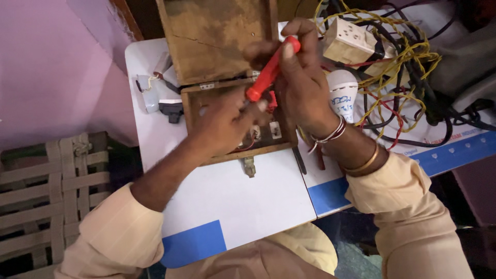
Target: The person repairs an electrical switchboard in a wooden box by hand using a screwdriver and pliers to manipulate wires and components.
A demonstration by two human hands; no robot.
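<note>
An open wooden switch box (pixel 243 150) with a hinged lid (pixel 214 36) stands on a white and blue board (pixel 243 196). My right hand (pixel 302 85) grips a red-handled screwdriver (pixel 268 72), its tip pointing down into the box. My left hand (pixel 227 124) rests on the box over the inner parts, fingers near the screwdriver's tip. Small white fittings (pixel 275 130) and red wires show inside the box. What lies under my left hand is hidden.
A white bulb (pixel 343 93) lies right of the box. Behind it sit a beige socket block (pixel 351 41) and a tangle of yellow, black and red wires (pixel 408 67). Small white and black parts (pixel 157 95) lie left. A woven-strap seat (pixel 46 191) stands lower left.
</note>
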